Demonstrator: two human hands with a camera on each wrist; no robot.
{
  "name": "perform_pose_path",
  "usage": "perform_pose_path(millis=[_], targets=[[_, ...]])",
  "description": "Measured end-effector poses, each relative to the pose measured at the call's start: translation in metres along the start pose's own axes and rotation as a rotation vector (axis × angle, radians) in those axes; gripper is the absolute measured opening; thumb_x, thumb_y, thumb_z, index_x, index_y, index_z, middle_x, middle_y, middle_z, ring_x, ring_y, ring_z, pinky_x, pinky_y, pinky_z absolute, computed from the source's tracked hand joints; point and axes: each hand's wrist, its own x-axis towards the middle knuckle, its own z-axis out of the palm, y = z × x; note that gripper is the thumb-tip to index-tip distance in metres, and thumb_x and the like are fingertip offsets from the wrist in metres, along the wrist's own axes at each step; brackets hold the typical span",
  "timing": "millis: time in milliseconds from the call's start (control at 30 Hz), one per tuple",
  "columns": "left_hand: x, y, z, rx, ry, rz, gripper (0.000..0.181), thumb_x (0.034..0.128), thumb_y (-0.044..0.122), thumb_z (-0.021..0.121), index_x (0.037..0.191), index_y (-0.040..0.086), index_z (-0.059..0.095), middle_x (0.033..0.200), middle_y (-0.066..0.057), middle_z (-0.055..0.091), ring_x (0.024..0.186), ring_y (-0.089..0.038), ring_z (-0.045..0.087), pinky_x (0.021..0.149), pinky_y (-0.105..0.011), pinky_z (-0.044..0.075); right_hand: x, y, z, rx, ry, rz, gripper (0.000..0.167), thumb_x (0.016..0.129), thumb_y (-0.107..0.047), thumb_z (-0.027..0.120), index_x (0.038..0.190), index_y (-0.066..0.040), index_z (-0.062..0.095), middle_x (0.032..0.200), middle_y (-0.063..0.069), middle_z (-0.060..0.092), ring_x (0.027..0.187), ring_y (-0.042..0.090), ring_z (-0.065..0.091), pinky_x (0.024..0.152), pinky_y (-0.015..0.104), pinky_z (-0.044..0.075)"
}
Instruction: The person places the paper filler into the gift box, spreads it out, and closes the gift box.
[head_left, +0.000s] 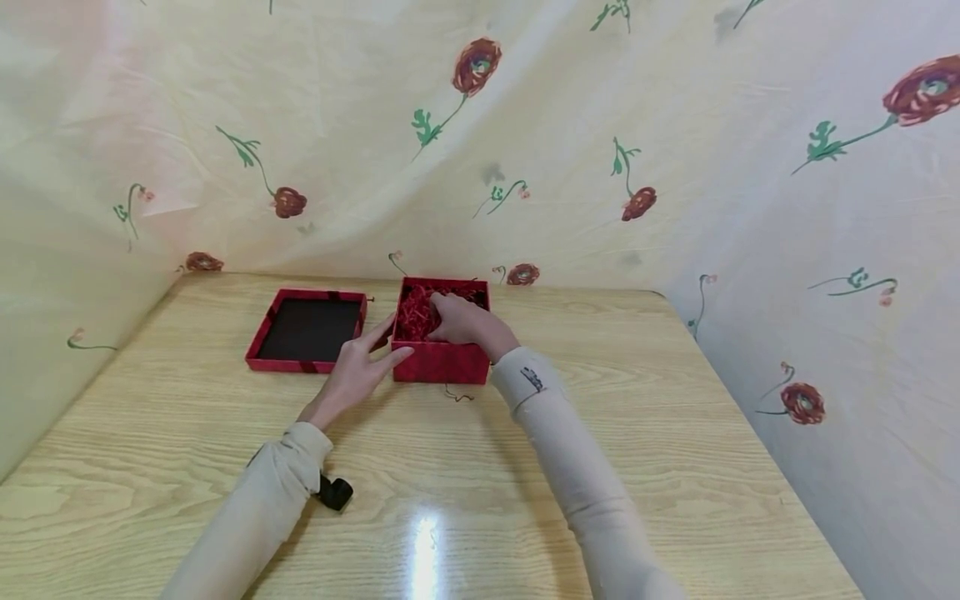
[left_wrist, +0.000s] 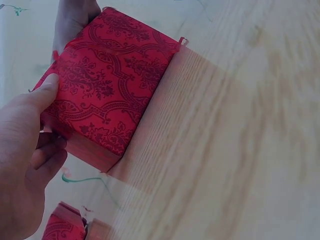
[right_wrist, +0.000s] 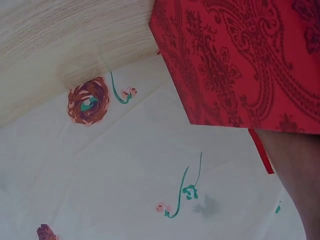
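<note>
A red patterned box (head_left: 442,363) stands open on the table, filled with red shredded paper (head_left: 417,310). My left hand (head_left: 356,372) holds the box's left side, its thumb on the front face, as the left wrist view shows with the hand (left_wrist: 25,135) at the box (left_wrist: 105,80). Inside the box, my right hand (head_left: 467,321) reaches into the shreds from the right, its fingertips hidden among them. The right wrist view shows the box's outer wall (right_wrist: 240,65) and part of the right hand (right_wrist: 285,165); whether its fingers hold anything cannot be seen.
Left of the box lies a red lid (head_left: 292,366) with its dark inside facing up. A small black object (head_left: 335,492) is beside my left sleeve. Flowered cloth (head_left: 345,150) hangs behind the table (head_left: 645,400). A thin dark string (head_left: 459,397) lies before the box.
</note>
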Motion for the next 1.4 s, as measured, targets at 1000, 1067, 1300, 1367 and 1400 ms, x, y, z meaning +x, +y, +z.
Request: perform_pose_path(millis=[1000, 1067, 1300, 1367, 1400], targets=[[0.002, 0.000, -0.001, -0.038, -0.020, -0.004, 0.077, 0.1017, 0.037, 0.069, 0.162, 0.005, 0.033, 0.162, -0.016, 0.036, 0.144, -0.038, 0.041, 0.109, -0.057, 0.042, -0.045, 0.016, -0.010, 0.197, -0.030, -0.161, 0.053, 0.105, -0.037, 0.063, 0.145, -0.003, 0.058, 0.144, 0.013, 0.057, 0.131, 0.028, 0.054, 0.108, 0.045, 0.045], [0.002, 0.001, -0.001, -0.040, -0.021, -0.007, 0.077, 0.1017, 0.038, 0.069, 0.162, 0.004, 0.033, 0.162, -0.016, 0.036, 0.144, -0.038, 0.041, 0.109, -0.057, 0.042, -0.044, 0.016, -0.012, 0.197, -0.034, -0.160, 0.050, 0.106, -0.035, 0.062, 0.144, -0.003, 0.059, 0.143, 0.013, 0.059, 0.130, 0.028, 0.056, 0.108, 0.044, 0.045], [0.000, 0.000, -0.001, -0.030, -0.016, -0.009, 0.077, 0.1016, 0.038, 0.069, 0.162, 0.007, 0.034, 0.162, -0.015, 0.037, 0.146, -0.037, 0.038, 0.112, -0.058, 0.038, -0.036, 0.011, -0.016, 0.145, -0.042, -0.124, 0.045, 0.105, -0.029, 0.065, 0.142, -0.003, 0.061, 0.137, 0.011, 0.063, 0.122, 0.023, 0.060, 0.104, 0.041, 0.048], [0.000, 0.000, -0.001, -0.032, -0.011, -0.006, 0.076, 0.1016, 0.038, 0.069, 0.162, 0.008, 0.034, 0.162, -0.015, 0.038, 0.147, -0.037, 0.038, 0.112, -0.058, 0.038, -0.032, 0.009, -0.016, 0.126, -0.049, -0.104, 0.045, 0.104, -0.025, 0.067, 0.142, -0.003, 0.060, 0.136, 0.011, 0.063, 0.119, 0.023, 0.059, 0.103, 0.041, 0.048], [0.000, 0.000, -0.001, -0.031, -0.010, -0.001, 0.075, 0.1017, 0.037, 0.069, 0.162, 0.009, 0.034, 0.161, -0.015, 0.038, 0.147, -0.036, 0.037, 0.112, -0.058, 0.038, -0.030, 0.007, -0.016, 0.117, -0.054, -0.093, 0.046, 0.103, -0.023, 0.068, 0.143, -0.002, 0.059, 0.135, 0.012, 0.063, 0.118, 0.023, 0.059, 0.103, 0.041, 0.048]])
